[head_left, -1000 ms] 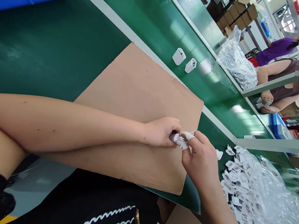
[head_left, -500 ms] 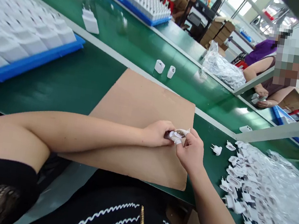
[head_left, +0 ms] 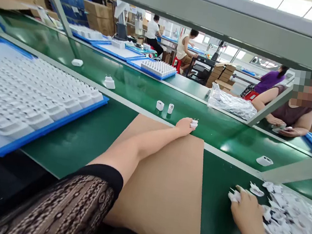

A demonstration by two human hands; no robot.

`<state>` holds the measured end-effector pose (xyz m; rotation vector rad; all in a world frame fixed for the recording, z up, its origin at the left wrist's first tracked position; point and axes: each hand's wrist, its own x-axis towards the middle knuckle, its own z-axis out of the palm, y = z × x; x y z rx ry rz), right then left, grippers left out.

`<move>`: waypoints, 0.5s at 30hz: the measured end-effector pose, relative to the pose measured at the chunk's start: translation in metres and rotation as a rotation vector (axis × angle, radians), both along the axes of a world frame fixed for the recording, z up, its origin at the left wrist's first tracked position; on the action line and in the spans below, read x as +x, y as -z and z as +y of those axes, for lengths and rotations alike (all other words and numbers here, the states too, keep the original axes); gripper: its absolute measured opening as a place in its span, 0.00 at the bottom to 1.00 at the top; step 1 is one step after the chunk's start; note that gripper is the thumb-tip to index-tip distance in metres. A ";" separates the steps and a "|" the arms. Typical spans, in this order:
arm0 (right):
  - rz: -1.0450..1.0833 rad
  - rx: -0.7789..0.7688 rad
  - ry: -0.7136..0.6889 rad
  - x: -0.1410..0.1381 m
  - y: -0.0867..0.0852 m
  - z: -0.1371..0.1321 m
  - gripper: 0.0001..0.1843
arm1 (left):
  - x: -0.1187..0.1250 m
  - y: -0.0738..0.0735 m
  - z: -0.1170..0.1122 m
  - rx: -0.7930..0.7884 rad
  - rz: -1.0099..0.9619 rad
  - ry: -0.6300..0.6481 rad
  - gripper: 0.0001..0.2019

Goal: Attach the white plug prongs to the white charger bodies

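My left hand (head_left: 185, 125) is stretched out to the far edge of the brown cardboard sheet (head_left: 163, 187), closed round a small white plug part (head_left: 193, 124) with its pins up. My right hand (head_left: 243, 208) rests on the green bench at the near edge of a heap of white plug parts (head_left: 286, 224) lying on clear plastic; its fingertips wear white cots and pinch one small white piece (head_left: 233, 195). Two white charger shells (head_left: 164, 106) stand on the green belt just beyond my left hand.
A blue tray (head_left: 38, 131) full of white chargers sits at the left. Loose white chargers (head_left: 109, 82) and another one (head_left: 264, 160) lie on the belt. A clear bag (head_left: 230, 102) lies across the belt by a seated person's arm (head_left: 284, 129). A grey frame bar (head_left: 188, 9) crosses overhead.
My hands have parted: the left has reached forward with the plug part to the cardboard's far edge, the right has gone right to the heap. The view has tipped upward.
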<state>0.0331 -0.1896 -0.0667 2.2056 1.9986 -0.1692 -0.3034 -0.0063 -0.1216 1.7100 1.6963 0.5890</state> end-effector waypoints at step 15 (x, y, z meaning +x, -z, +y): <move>0.335 0.065 -0.127 -0.045 -0.007 -0.019 0.20 | -0.163 0.007 0.033 -0.060 0.339 -0.317 0.24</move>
